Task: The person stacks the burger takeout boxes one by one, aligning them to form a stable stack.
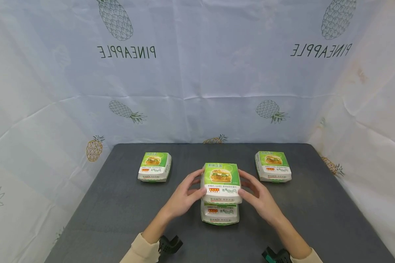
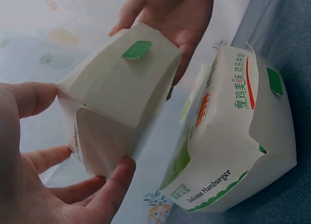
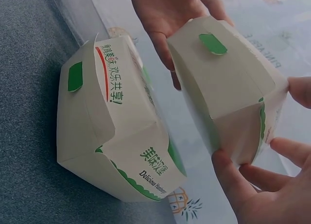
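Note:
Both hands hold a green and white hamburger box [image 1: 221,179] with a burger picture on its lid. My left hand [image 1: 183,197] grips its left side between thumb and fingers, and my right hand [image 1: 260,199] grips the right side. Below it a second hamburger box [image 1: 219,214] rests on the table, its lid mostly hidden from the head view. In the left wrist view a gap shows between the held box [image 2: 121,88] and the lower box [image 2: 228,131]. The right wrist view also shows the held box [image 3: 233,83] tilted and apart from the lower one [image 3: 107,122].
Another hamburger box [image 1: 154,167] lies at the back left of the dark table [image 1: 118,215], and one more box [image 1: 273,166] at the back right. A pale cloth [image 1: 191,73] printed with pineapples hangs behind the table and along both sides.

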`<state>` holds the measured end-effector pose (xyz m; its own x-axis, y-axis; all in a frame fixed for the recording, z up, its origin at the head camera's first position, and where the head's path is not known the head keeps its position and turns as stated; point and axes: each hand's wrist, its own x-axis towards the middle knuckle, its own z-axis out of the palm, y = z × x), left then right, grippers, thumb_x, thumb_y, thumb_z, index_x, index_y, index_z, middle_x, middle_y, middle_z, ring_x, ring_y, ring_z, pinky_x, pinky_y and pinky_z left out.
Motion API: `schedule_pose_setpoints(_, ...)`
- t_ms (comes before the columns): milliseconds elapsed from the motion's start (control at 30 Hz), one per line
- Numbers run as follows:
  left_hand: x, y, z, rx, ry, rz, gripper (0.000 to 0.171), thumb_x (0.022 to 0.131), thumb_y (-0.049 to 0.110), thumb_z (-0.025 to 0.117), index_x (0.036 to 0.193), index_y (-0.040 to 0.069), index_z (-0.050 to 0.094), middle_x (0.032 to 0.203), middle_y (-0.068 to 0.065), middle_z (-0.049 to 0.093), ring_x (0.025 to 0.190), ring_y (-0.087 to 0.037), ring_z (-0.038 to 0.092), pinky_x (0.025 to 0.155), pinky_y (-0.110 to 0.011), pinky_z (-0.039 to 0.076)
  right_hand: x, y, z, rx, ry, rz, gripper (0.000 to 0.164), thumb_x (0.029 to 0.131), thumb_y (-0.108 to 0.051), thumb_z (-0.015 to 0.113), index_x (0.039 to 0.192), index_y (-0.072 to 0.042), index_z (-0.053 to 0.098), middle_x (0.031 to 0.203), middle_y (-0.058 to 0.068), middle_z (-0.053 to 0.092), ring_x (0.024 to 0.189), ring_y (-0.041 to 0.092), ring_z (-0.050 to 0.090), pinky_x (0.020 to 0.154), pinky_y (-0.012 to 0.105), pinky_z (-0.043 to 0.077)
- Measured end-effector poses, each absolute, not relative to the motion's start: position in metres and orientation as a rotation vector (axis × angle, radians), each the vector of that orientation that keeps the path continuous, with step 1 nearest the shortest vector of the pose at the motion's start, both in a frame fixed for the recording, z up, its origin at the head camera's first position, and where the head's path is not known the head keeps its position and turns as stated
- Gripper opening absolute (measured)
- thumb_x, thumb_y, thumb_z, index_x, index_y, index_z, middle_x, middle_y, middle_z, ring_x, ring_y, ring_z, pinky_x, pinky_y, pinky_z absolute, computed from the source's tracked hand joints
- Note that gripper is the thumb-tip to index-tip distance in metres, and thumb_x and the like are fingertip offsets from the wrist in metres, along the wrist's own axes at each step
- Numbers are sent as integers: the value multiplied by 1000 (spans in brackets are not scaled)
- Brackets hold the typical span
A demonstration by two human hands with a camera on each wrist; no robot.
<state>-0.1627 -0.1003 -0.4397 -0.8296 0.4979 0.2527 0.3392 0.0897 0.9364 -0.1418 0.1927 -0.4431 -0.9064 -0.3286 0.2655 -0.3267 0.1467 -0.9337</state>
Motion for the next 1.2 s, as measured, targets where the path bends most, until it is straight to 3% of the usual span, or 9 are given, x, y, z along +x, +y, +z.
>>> schedule_pose_setpoints(600,-157,-104,-448,879,2191,1830,59,106,16,57,158,5,31,154,-19,36,136,-37,47,99,-34,53,-139,193,-452,-676,2355,-1921,56,103,-8,58,156,-10,39,159,15,36,130,9,49,100,27,50)
schedule_pose_setpoints(1200,-155,-106,-451,841,2225,1771,64,104,18,61,159,11,30,155,-16,35,134,-35,49,95,-33,55,-138,195,-452,-667,2365,-1862,60,103,-10,60,157,-11,36,158,16,35,129,11,50,97,30,53)
